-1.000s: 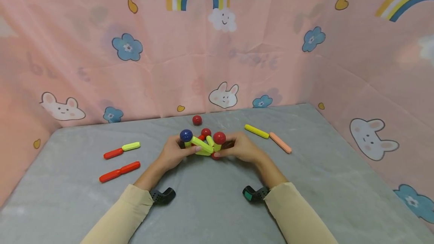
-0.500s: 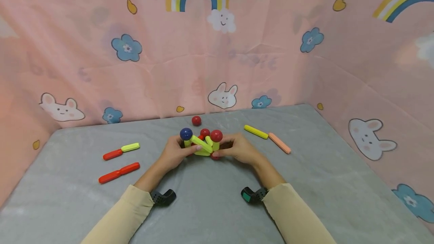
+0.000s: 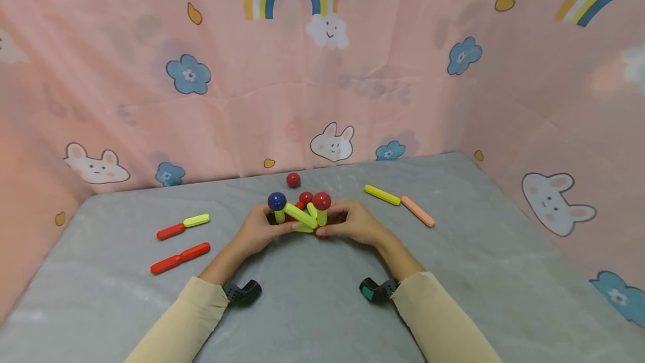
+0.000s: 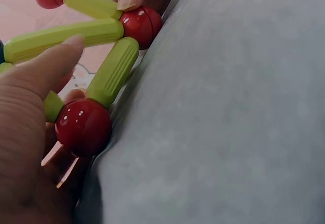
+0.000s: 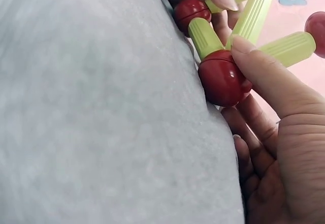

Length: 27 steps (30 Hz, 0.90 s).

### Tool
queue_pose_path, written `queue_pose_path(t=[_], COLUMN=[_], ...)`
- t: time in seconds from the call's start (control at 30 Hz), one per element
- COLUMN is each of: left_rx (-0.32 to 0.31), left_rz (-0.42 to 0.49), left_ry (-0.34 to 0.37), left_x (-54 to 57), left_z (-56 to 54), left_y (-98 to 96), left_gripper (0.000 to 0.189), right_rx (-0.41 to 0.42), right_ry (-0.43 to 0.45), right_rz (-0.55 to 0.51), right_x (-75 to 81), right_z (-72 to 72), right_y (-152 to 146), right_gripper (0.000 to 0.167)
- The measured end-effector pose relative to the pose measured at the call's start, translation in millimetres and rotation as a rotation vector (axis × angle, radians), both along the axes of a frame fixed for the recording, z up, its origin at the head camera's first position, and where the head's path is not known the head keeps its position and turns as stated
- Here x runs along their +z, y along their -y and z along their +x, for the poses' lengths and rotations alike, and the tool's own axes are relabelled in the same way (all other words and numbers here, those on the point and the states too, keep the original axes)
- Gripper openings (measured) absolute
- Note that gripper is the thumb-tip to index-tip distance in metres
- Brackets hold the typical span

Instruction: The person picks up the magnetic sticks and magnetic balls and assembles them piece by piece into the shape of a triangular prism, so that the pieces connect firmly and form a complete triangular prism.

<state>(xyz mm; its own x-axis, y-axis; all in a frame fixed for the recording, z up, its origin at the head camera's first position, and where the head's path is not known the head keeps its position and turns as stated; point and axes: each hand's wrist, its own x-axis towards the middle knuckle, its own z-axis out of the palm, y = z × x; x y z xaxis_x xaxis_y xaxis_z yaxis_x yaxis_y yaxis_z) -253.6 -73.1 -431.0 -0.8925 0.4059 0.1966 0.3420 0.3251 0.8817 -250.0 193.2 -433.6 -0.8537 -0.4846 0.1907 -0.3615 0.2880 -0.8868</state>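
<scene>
Ball-and-stick frame [image 3: 301,216] sits on grey surface [image 3: 312,307] — left hand [image 3: 258,228] grip pinches it, thumb [image 4: 53,64] on slanted green stick [image 4: 99,32]; right hand [image 3: 355,222] grip pinches low red ball [image 5: 221,82] — likely steadying it from both sides

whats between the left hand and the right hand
A ball-and-stick frame is there, gripped by the left hand and the right hand; the head view shows it.

head: soft light — faint shadows | left wrist: dim, red ball [image 4: 84,128] glinting | right wrist: brighter — cloth [image 5: 106,112] blurred
</scene>
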Motion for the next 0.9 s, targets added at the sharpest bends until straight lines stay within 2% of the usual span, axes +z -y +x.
queue_pose_path(t=[0.1,0.2,0.3,0.4,0.47,0.53,0.6,0.63,0.73,0.8,0.9], left_rx=[-0.022,-0.083,-0.146,-0.156,-0.125,-0.049,0.031,0.078,0.168,0.198,0.212], left_rz=[-0.035,-0.114,-0.260,-0.428,-0.526,-0.624,-0.726,-0.778,-0.873,-0.895,-0.884], left_ry=[0.010,0.005,0.006,0.012,-0.005,-0.035,-0.072,-0.068,-0.026,0.038,0.097], left_x=[1.5,10.4,29.2,51.4,65.1,75.5,82.6,84.2,84.9,82.5,75.7], left_z=[-3.2,-6.3,-6.6,-6.1,-5.5,-5.1,-3.5,-1.9,1.2,2.4,0.6], left_y=[2.1,4.9,13.1,27.1,40.4,56.8,76.3,86.4,112.8,124.6,135.2], left_gripper=[0.030,0.035,0.044,0.046,0.041,0.037,0.037,0.038,0.045,0.050,0.044], right_rx=[-0.004,-0.043,-0.074,-0.075,-0.066,-0.064,-0.059,-0.055,-0.051,-0.039,-0.025], right_ry=[-0.014,-0.008,0.001,-0.001,-0.001,0.006,0.013,0.020,0.022,0.017,0.006], right_rz=[0.024,0.063,0.086,0.090,0.085,0.083,0.082,0.080,0.082,0.076,0.067], right_x=[0.5,2.5,5.1,5.9,6.4,6.9,7.7,7.9,6.5,5.0,2.9], right_z=[1.0,4.1,6.8,7.2,7.0,6.4,5.5,4.8,2.1,0.5,-0.8], right_y=[-3,-9,-15,-18,-18,-16,-13,-11,-6,-3,0], right_gripper=[0.028,0.027,0.026,0.025,0.024,0.025,0.026,0.027,0.027,0.027,0.026])
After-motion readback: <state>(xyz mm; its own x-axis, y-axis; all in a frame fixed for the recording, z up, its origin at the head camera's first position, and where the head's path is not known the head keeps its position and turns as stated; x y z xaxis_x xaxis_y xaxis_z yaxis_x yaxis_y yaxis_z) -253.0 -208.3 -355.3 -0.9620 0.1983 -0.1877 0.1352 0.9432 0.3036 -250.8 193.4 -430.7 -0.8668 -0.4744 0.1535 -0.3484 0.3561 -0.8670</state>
